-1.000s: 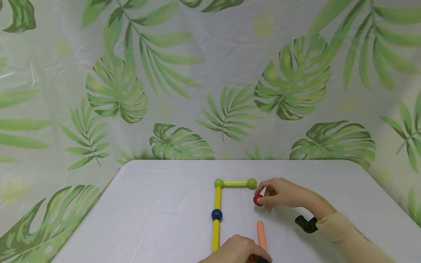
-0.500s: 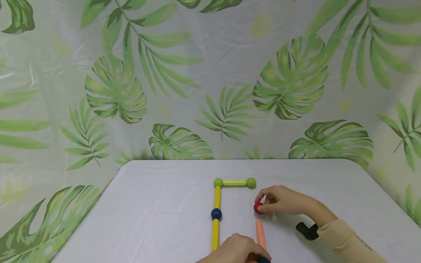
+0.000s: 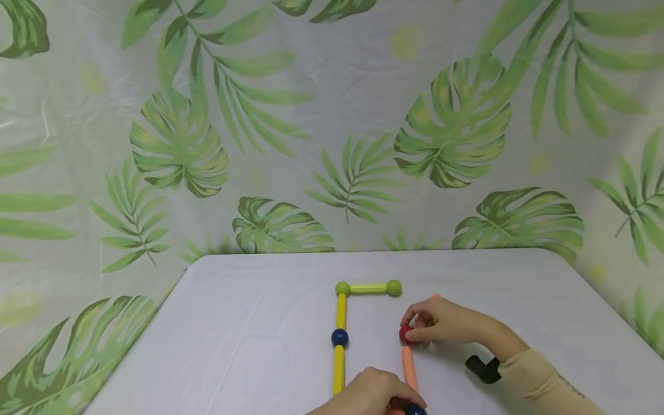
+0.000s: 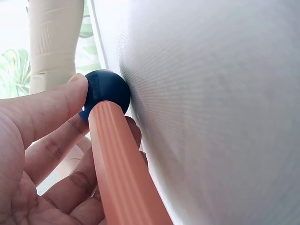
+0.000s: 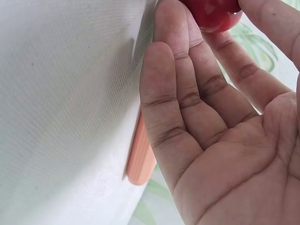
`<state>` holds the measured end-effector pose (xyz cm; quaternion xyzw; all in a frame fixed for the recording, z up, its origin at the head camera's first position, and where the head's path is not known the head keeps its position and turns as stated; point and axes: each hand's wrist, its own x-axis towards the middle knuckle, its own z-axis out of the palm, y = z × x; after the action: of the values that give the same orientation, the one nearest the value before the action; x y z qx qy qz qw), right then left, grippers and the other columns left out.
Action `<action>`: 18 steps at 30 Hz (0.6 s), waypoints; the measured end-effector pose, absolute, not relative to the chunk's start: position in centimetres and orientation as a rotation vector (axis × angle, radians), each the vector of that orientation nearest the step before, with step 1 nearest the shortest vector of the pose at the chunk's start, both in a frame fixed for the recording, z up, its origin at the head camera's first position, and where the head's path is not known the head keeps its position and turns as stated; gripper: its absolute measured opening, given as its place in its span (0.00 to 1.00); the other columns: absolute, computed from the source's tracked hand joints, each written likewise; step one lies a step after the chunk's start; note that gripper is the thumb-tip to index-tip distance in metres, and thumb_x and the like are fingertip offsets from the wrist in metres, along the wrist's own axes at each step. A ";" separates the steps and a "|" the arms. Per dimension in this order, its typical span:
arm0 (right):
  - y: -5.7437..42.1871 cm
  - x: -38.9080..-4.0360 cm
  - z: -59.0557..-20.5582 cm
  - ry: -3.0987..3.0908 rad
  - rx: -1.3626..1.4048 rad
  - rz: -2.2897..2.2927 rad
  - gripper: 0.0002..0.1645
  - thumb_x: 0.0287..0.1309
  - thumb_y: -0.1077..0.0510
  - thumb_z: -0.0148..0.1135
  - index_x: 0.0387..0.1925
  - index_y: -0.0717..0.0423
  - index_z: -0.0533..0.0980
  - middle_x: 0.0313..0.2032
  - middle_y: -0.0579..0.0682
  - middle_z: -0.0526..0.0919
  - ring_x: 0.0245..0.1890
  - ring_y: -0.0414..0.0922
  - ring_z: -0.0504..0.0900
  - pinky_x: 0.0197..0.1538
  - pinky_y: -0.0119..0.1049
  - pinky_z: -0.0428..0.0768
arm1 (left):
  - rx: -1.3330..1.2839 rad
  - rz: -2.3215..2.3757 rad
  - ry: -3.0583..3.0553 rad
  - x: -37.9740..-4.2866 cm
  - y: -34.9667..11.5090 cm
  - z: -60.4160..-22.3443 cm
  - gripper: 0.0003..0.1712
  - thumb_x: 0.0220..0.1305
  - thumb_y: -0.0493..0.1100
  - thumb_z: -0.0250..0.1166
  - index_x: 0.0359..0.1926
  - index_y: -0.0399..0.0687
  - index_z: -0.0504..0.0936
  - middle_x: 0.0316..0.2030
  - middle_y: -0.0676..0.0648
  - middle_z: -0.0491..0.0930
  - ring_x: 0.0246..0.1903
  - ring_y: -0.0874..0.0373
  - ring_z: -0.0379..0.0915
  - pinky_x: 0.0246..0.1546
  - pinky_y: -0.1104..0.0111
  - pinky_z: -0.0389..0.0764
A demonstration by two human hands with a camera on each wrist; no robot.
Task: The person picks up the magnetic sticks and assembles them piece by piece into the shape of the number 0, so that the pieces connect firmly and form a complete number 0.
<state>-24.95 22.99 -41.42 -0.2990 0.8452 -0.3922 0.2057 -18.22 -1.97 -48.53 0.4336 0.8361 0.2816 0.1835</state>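
Observation:
In the head view my left hand [image 3: 376, 389] is at the bottom edge, thumb and fingers pinching a dark blue ball [image 3: 415, 409]. A salmon stick [image 3: 408, 369] points away from that ball across the table. The left wrist view has the blue ball [image 4: 108, 89] between my fingertips, with a ribbed salmon stick [image 4: 124, 164] running from it toward the camera. My right hand [image 3: 448, 323] pinches a glossy red ball [image 3: 405, 335] right at the far end of the head view's salmon stick. Fingers partly cover the red ball [image 5: 216, 14] in the right wrist view.
Left of my hands, two yellow sticks [image 3: 340, 311] meet at a blue ball [image 3: 339, 338]. A green ball [image 3: 342, 289], green stick [image 3: 368, 288] and second green ball [image 3: 394, 287] extend from their far end. Another salmon stick [image 5: 142, 154] lies behind my right hand.
My right hand has brought the red ball nearer, down to the stick's far end. A salmon tip now shows behind that hand. The left hand stays nearly in place.

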 end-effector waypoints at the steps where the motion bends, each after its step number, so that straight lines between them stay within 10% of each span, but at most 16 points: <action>1: 23.0 -24.9 -41.4 2.355 -0.828 -1.090 0.12 0.75 0.53 0.67 0.52 0.55 0.83 0.28 0.53 0.87 0.26 0.38 0.77 0.32 0.29 0.73 | 1.220 0.795 2.356 -18.3 -2.0 -48.8 0.18 0.72 0.50 0.74 0.60 0.65 0.89 0.43 0.69 0.88 0.36 0.81 0.73 0.43 0.84 0.77; 18: 22.4 -24.3 -41.6 2.361 -0.796 -1.086 0.15 0.74 0.49 0.68 0.54 0.52 0.83 0.30 0.48 0.87 0.28 0.36 0.78 0.34 0.29 0.73 | 1.304 0.781 2.367 -19.7 -2.1 -51.2 0.18 0.74 0.55 0.70 0.62 0.72 0.87 0.44 0.72 0.87 0.38 0.83 0.74 0.43 0.85 0.76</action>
<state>-24.31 22.40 -41.60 -0.2862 0.8493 -0.3908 0.2101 -19.68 -2.09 -51.23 0.4572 0.8302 0.2739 0.1635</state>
